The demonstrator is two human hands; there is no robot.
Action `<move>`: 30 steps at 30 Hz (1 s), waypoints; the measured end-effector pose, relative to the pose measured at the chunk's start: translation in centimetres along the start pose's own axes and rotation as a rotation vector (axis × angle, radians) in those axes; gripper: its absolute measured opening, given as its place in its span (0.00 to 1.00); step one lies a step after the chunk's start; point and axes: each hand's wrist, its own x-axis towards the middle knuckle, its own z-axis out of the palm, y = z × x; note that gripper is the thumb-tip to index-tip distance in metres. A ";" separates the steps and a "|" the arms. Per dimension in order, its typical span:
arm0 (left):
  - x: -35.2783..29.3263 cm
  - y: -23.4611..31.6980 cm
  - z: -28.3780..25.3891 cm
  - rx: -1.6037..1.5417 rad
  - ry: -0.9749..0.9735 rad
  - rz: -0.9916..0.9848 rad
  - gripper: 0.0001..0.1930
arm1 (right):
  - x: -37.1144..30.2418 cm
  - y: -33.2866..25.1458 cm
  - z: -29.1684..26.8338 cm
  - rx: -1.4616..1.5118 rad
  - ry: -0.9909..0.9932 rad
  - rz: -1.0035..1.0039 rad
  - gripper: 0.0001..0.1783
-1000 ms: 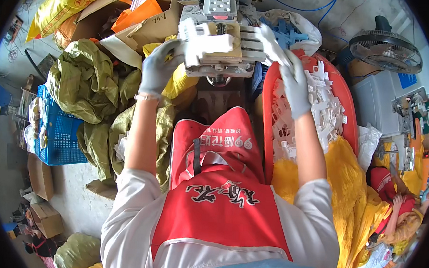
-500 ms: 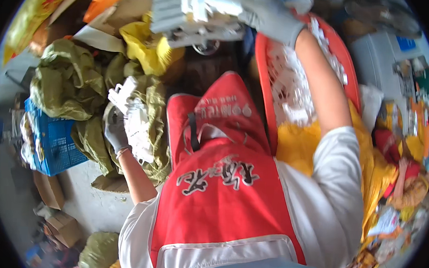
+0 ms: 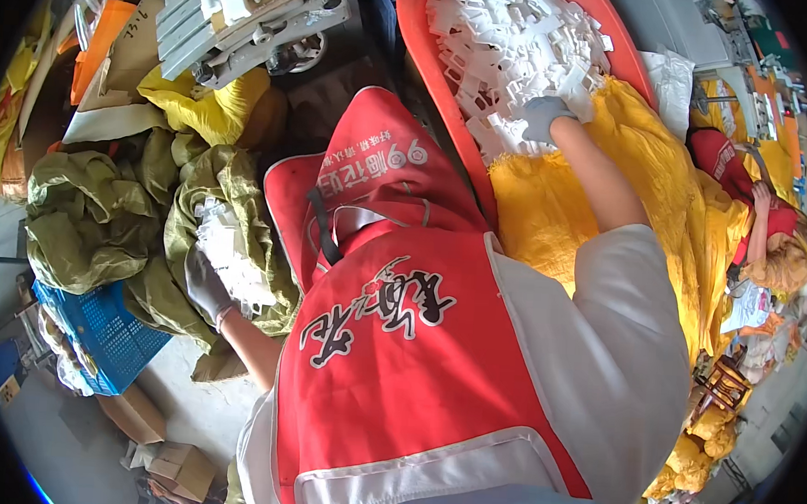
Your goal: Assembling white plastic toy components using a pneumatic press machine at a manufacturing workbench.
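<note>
My left hand (image 3: 206,281), in a grey glove, reaches into an olive-green woven sack (image 3: 184,215) at the left. White plastic parts (image 3: 232,255) lie in the sack against that hand, and its fingertips are hidden. At the far right, my right hand (image 3: 546,118), also gloved in grey, is in a long red tub (image 3: 418,22) heaped with white plastic pieces (image 3: 489,54). Its fingers curl down over a white plastic part (image 3: 506,129) at the near end of the heap.
A grey metal machine (image 3: 250,44) stands ahead. Yellow woven sheeting (image 3: 601,199) covers the tub's near end. A blue plastic crate (image 3: 108,326) and cardboard boxes (image 3: 182,469) are at the left. Another person (image 3: 749,195) sits at the far right.
My right hand has left the machine and come down into the red tub. The white part that stood up by my left hand no longer sticks out of the sack. My view has shifted.
</note>
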 end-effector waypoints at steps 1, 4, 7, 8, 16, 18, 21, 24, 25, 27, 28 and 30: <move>-0.1 2.2 0.6 0.113 -0.036 0.039 0.15 | -0.3 0.1 -1.3 0.028 0.044 0.005 0.22; 0.2 4.5 1.7 0.106 -0.098 0.112 0.15 | 0.1 1.0 -3.7 0.220 0.327 0.091 0.22; 0.8 5.9 2.7 0.065 -0.116 0.115 0.15 | 1.1 1.5 -5.1 0.300 0.592 0.179 0.21; 0.9 6.4 3.0 0.083 -0.122 0.124 0.15 | 1.9 1.6 -4.8 0.384 0.656 0.159 0.22; 0.3 6.7 2.7 0.081 -0.111 0.155 0.14 | 3.3 -1.5 -4.2 0.419 0.355 0.233 0.19; 1.2 7.3 2.7 0.103 -0.112 0.212 0.14 | 7.0 1.5 2.7 0.375 0.317 -0.101 0.18; 1.8 8.9 2.0 0.151 -0.062 0.293 0.12 | 5.2 -2.2 2.3 0.392 0.127 -0.301 0.20; 3.8 13.5 3.7 0.022 -0.078 0.491 0.12 | 8.8 1.4 13.3 0.666 0.340 -0.264 0.23; 4.2 15.0 3.9 0.005 -0.096 0.514 0.13 | 9.3 1.4 14.8 0.718 0.440 -0.278 0.22; 4.4 15.6 3.0 0.002 -0.051 0.536 0.13 | 5.3 -3.0 6.1 1.032 0.383 -0.152 0.22; 4.9 17.4 3.3 -0.022 -0.052 0.577 0.14 | 3.7 -3.1 5.2 1.085 0.418 -0.047 0.22; 6.1 20.5 3.6 -0.014 -0.040 0.679 0.14 | 2.8 -2.8 4.5 1.232 0.476 0.070 0.22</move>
